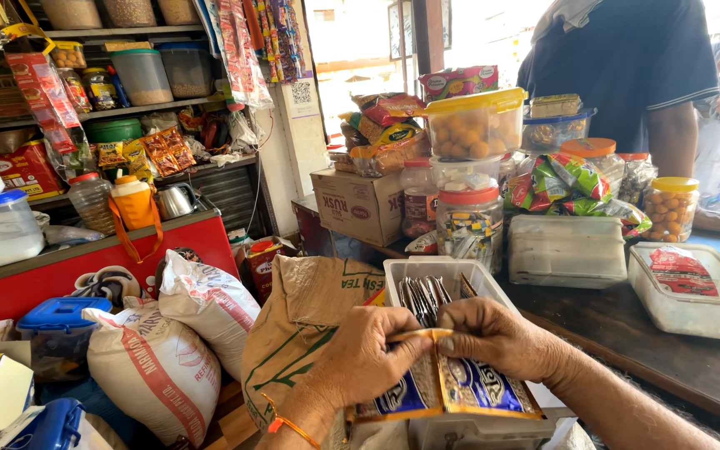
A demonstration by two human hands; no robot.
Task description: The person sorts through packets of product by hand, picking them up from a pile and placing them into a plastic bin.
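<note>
Head view: I see left hand (368, 354) and right hand (493, 333) both pinching the top edge of a blue-gold sachet strip (447, 387), over a white tub (452, 279) of sachets.

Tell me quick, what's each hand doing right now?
Left hand: closed, pinching the strip of shiny blue-and-gold foil sachets.
Right hand: closed, pinching the same strip.

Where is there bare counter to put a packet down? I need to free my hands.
Bare dark counter lies between the white sachet tub, the lidded white box and the clear tub. Behind them, jars and snack packs crowd the counter. Both hands, left hand and right hand, hold a sachet strip.
</note>
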